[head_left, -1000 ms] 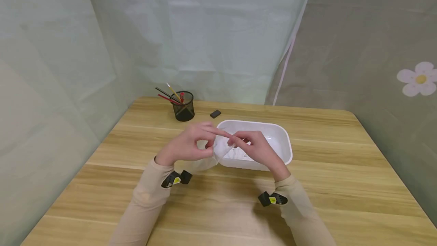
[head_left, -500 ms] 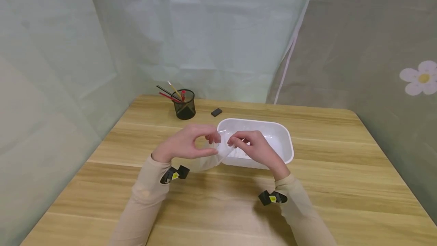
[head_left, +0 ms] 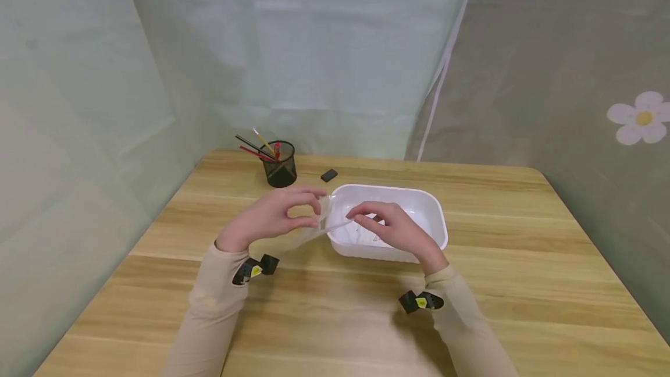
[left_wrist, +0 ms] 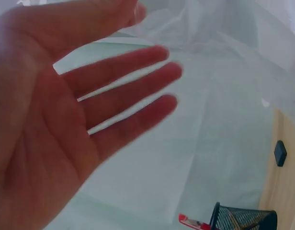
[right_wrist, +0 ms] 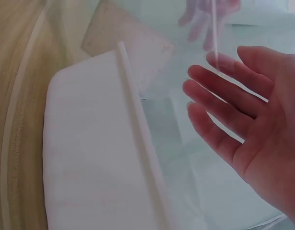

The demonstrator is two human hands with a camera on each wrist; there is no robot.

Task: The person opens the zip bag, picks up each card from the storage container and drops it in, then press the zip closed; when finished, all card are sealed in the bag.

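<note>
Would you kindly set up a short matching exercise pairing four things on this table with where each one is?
Things:
1. clear plastic bag
2. white tub
3. mesh pen cup
4. small black block

Places:
A. far left of the table, holding pens
B. pinched in the left hand
C. under the right hand
D. between cup and tub

Pairs: 1-B, 2-C, 3-A, 4-D

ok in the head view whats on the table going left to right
left hand → pen holder → clear plastic bag → black eraser → right hand → white tub
</note>
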